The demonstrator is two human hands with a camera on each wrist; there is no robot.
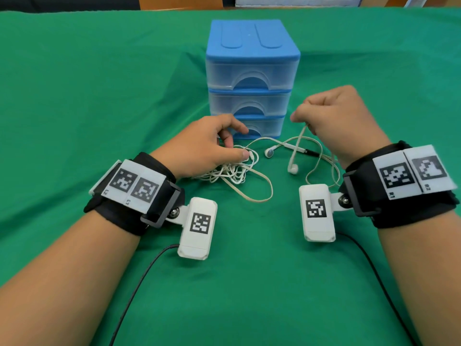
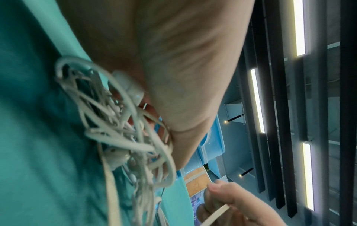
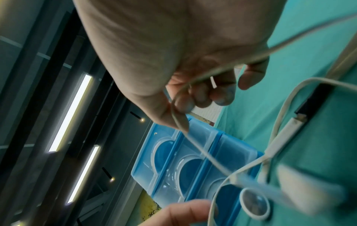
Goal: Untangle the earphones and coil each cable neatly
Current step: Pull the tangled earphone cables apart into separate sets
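A tangle of white earphone cables (image 1: 229,171) lies on the green cloth in front of the drawers. My left hand (image 1: 234,146) rests over the tangle (image 2: 119,130), with its thumb and curled fingers pinching a strand at the tangle's right edge. My right hand (image 1: 303,116) is raised in a fist and pinches a cable (image 3: 203,152) that hangs down to an earbud (image 1: 293,168). A second earbud (image 1: 269,152), an inline remote (image 1: 294,146) and a black plug (image 1: 311,152) lie between the hands. A loose cable loop (image 1: 262,196) trails toward me.
A blue three-drawer plastic unit (image 1: 252,78) stands just behind the hands, with its drawers closed. The green cloth (image 1: 99,96) covers the whole table. Black camera leads (image 1: 139,283) run from both wrists toward the near edge.
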